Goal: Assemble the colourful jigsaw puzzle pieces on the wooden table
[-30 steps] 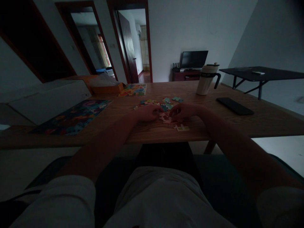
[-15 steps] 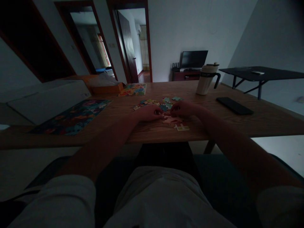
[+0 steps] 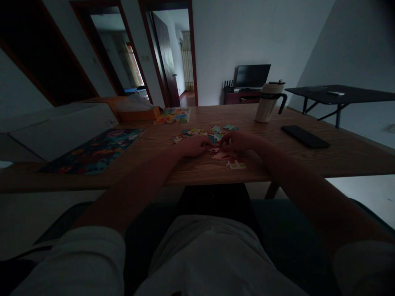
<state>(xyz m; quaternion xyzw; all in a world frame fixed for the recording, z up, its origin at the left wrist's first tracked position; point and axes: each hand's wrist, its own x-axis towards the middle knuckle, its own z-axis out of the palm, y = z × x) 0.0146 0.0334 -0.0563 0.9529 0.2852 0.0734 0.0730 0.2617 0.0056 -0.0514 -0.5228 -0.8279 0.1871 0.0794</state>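
Both hands rest on a wooden table (image 3: 339, 158) in a dim room, over a scatter of coloured jigsaw pieces (image 3: 212, 133). My left hand (image 3: 194, 146) has its fingers curled and pinched at the pieces. My right hand (image 3: 237, 142) is curled the same way, fingertips nearly meeting the left. A small joined patch of pinkish pieces (image 3: 220, 155) lies just below the fingertips. Another pale loose piece (image 3: 237, 165) sits near the table's front edge. What each pinch holds is too dark and small to make out.
A finished colourful puzzle sheet (image 3: 95, 150) lies at left, a smaller one (image 3: 173, 116) farther back by an orange box (image 3: 138, 111). A white lidded mug (image 3: 268, 102) and a black phone (image 3: 304, 136) sit at right. Doorways and a TV stand behind.
Both hands shifted slightly away from me over the pieces, uncovering the pinkish joined patch that lay under the fingers a second ago.
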